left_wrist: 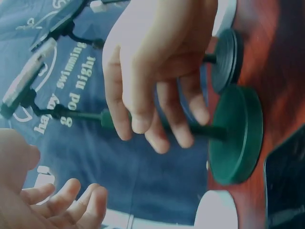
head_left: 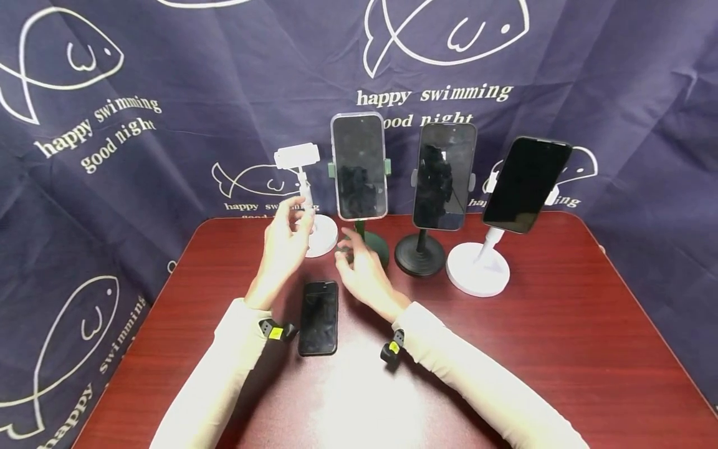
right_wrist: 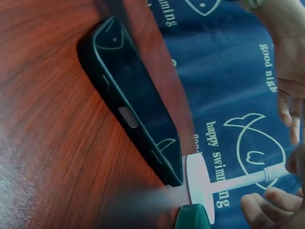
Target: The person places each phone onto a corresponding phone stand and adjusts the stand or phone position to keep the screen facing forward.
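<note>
My left hand [head_left: 286, 240] is beside the pole of an empty white phone stand [head_left: 322, 237], fingers loosely bent and holding nothing. My right hand [head_left: 367, 274] hovers in front of the green phone stand [head_left: 377, 248], with relaxed fingers and nothing in them. In the left wrist view the right hand [left_wrist: 157, 71] partly hides the green pole, and the left hand's fingers [left_wrist: 71, 205] show at the lower left. A black phone [head_left: 318, 318] lies screen up on the table between my forearms. The green stand's clamp holds an upright phone [head_left: 360, 165] in a clear case.
To the right, a black stand [head_left: 419, 254] holds a dark phone [head_left: 445, 176]. Beyond it a second white stand [head_left: 478, 269] carries a tilted phone [head_left: 527, 185]. Behind the reddish wooden table [head_left: 561, 349] hangs a dark blue cloth [head_left: 185, 125] printed with fish.
</note>
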The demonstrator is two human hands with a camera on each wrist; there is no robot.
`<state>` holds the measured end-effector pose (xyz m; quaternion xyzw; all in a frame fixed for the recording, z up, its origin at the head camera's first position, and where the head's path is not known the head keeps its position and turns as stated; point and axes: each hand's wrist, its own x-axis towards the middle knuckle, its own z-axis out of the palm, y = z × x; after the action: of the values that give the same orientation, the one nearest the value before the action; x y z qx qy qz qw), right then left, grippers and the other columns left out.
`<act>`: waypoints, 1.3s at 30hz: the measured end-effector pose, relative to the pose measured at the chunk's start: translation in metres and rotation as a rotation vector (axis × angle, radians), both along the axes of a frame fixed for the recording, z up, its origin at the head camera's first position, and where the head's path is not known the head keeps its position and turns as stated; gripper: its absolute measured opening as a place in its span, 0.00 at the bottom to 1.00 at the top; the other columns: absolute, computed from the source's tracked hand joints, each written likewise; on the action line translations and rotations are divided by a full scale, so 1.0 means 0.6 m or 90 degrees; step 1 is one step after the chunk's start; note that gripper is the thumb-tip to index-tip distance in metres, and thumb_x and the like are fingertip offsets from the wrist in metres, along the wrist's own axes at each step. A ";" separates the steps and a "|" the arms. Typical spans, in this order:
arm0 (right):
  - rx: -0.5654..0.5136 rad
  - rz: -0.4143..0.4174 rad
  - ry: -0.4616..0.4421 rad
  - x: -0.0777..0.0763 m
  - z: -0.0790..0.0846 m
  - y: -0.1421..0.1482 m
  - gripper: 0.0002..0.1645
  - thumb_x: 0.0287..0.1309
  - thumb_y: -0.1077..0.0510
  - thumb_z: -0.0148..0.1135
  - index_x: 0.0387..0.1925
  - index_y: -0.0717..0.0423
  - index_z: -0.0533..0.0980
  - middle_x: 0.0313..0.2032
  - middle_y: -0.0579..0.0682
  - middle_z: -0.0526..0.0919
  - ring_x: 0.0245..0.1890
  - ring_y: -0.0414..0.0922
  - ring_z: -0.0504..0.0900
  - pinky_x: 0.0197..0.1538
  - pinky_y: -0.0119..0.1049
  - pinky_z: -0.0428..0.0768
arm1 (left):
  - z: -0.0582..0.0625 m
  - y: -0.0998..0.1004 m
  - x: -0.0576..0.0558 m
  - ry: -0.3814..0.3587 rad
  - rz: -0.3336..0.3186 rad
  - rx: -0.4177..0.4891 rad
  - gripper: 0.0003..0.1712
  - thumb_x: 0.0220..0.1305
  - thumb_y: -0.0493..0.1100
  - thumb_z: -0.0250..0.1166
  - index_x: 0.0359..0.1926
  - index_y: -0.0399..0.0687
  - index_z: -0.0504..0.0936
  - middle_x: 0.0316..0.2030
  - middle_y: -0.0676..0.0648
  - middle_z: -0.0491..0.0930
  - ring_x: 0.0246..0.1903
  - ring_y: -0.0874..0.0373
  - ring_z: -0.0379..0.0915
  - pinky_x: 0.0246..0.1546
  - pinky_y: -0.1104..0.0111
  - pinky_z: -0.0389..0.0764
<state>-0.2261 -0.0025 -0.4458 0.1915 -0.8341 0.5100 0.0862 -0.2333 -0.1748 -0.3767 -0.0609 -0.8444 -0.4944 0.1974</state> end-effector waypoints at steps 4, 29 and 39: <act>0.080 0.021 -0.010 -0.007 0.003 -0.012 0.37 0.71 0.55 0.58 0.76 0.59 0.60 0.60 0.58 0.82 0.56 0.53 0.84 0.57 0.45 0.84 | 0.008 -0.016 -0.017 0.008 0.033 -0.018 0.22 0.75 0.47 0.60 0.64 0.45 0.75 0.45 0.39 0.87 0.36 0.48 0.87 0.28 0.77 0.76; 0.333 0.008 0.007 -0.069 -0.020 -0.076 0.36 0.67 0.50 0.63 0.70 0.60 0.66 0.63 0.57 0.77 0.63 0.50 0.78 0.64 0.43 0.79 | 0.064 -0.036 -0.103 -0.021 0.132 0.072 0.22 0.76 0.55 0.57 0.57 0.41 0.74 0.49 0.39 0.84 0.21 0.74 0.77 0.19 0.77 0.80; 0.436 0.010 0.019 -0.083 -0.031 -0.081 0.18 0.65 0.52 0.63 0.51 0.60 0.81 0.56 0.59 0.78 0.59 0.53 0.78 0.59 0.46 0.81 | 0.069 -0.032 -0.119 0.000 0.076 0.106 0.30 0.77 0.48 0.56 0.76 0.62 0.63 0.48 0.46 0.77 0.29 0.67 0.81 0.24 0.66 0.86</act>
<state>-0.2760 -0.0511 -0.4646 0.2233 -0.9540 0.1983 0.0251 -0.3049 -0.1938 -0.3351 0.0056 -0.8024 -0.5503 0.2310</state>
